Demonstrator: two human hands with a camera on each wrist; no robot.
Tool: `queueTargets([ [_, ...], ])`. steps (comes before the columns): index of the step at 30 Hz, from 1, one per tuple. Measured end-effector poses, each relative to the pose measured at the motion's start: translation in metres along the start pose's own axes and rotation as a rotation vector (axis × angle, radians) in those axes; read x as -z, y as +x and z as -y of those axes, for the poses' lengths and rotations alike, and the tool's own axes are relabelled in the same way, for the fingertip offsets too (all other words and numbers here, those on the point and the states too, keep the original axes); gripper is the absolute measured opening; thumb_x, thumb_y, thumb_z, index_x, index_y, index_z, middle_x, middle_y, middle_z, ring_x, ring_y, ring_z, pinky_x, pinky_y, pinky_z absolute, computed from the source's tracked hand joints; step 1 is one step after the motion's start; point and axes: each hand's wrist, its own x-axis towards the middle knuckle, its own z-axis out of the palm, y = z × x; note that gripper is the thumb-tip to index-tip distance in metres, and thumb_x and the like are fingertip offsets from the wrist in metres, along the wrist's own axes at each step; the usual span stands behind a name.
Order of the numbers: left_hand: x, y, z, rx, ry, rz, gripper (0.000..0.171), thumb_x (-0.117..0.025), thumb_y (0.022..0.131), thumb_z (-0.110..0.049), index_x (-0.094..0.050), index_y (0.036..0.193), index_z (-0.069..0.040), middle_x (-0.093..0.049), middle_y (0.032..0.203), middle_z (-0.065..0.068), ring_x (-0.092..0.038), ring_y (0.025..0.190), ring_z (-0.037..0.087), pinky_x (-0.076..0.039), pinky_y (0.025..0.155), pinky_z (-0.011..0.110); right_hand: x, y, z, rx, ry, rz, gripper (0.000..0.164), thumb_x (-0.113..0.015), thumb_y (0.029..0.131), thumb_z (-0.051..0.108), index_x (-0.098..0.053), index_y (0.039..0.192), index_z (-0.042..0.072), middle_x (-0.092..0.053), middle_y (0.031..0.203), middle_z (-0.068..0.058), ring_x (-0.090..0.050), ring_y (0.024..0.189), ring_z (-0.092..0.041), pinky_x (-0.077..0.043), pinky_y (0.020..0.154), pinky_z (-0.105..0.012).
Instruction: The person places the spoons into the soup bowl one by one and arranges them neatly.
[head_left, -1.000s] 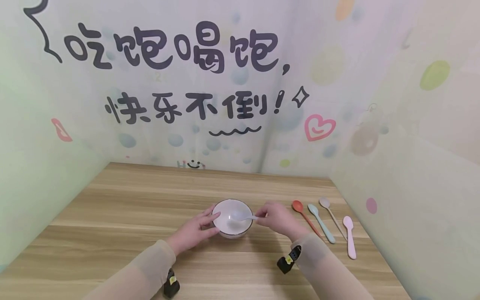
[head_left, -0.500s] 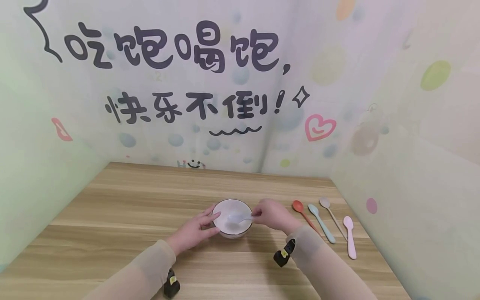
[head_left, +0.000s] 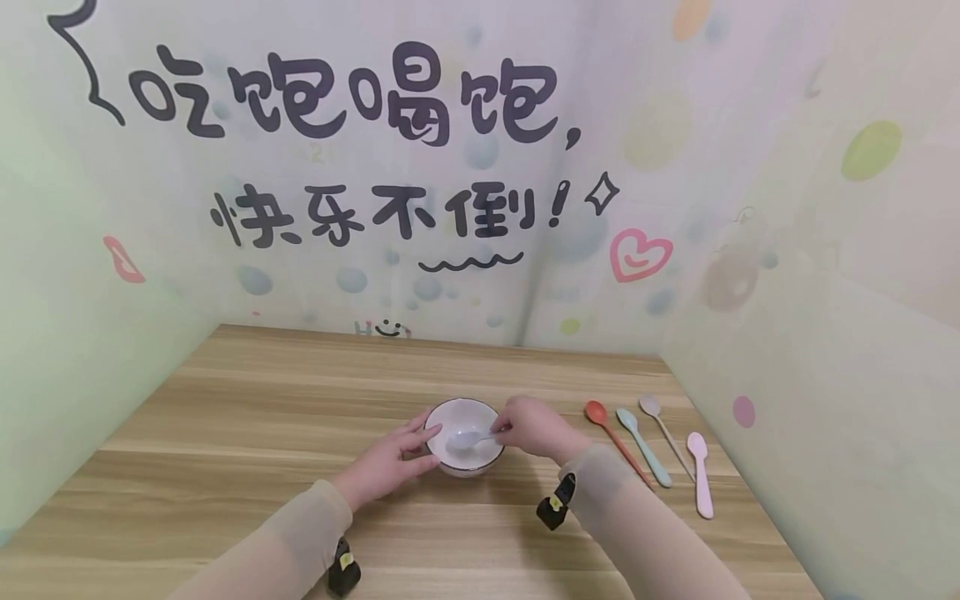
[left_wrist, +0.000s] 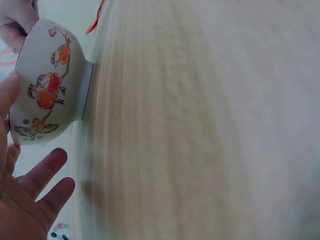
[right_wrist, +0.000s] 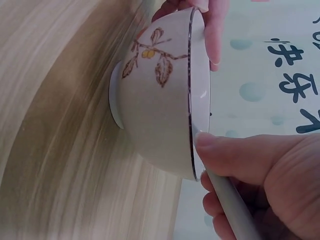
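Spoon (head_left: 467, 440) farther left, pinched in right fingers (right_wrist: 212, 203), left fingers (left_wrist: 46, 169) spread, seemingly against bowl (right_wrist: 155, 110)

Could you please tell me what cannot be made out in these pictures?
Head: held spoon, handle end covered by right hand.
Right wrist: its scoop, hidden by the bowl; its handle end, cut off by the bottom edge.
Left wrist: most of the red spoon, cut off by the top edge.
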Motion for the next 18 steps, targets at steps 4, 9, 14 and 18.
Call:
queueTargets([
  [4, 0.0000, 0.0000, -0.0009, 0.001, -0.001, -0.002, 0.057, -0.066, 0.091, -0.037, -0.052, 0.140, -0.011, -0.026, 0.157, 0.011, -0.026, 0.140, 0.037, -0.030, 0.109, 0.052, -0.0014, 0.0010, 0.0013, 0.003, -0.014, 0.013, 0.009, -0.075, 0.084, 0.013, -0.077, 0.091, 0.008, -0.051, 0.076, 0.004, -0.048, 0.071, -0.012, -0.044, 0.065, -0.028],
  [9, -0.0008, 0.0002, 0.0001, 0.005, -0.011, -0.001, 0.058, -0.066, 0.091, -0.037, -0.052, 0.140, -0.011, -0.025, 0.157, 0.010, -0.026, 0.140, 0.036, -0.031, 0.108, 0.051, -0.0029, 0.0024, 0.0023, -0.006, -0.015, 0.022, 0.009, -0.073, 0.085, 0.013, -0.077, 0.092, 0.009, -0.051, 0.078, 0.003, -0.049, 0.072, -0.013, -0.044, 0.067, -0.027],
  [14, -0.0012, 0.0003, 0.0015, -0.006, -0.014, 0.000, 0.058, -0.066, 0.090, -0.038, -0.052, 0.140, -0.011, -0.026, 0.157, 0.010, -0.025, 0.141, 0.037, -0.029, 0.109, 0.052, -0.0046, 0.0031, 0.0042, -0.004, -0.020, 0.025, 0.009, -0.073, 0.085, 0.013, -0.077, 0.092, 0.008, -0.050, 0.078, 0.003, -0.048, 0.072, -0.013, -0.044, 0.066, -0.027],
  [18, -0.0009, 0.0003, 0.0017, -0.008, -0.018, 0.004, 0.059, -0.066, 0.091, -0.038, -0.051, 0.140, -0.011, -0.025, 0.157, 0.010, -0.023, 0.141, 0.037, -0.027, 0.110, 0.053, -0.0050, 0.0033, 0.0071, 0.005, -0.029, 0.022, 0.009, -0.072, 0.085, 0.012, -0.077, 0.091, 0.008, -0.050, 0.077, 0.002, -0.048, 0.072, -0.013, -0.044, 0.066, -0.027],
])
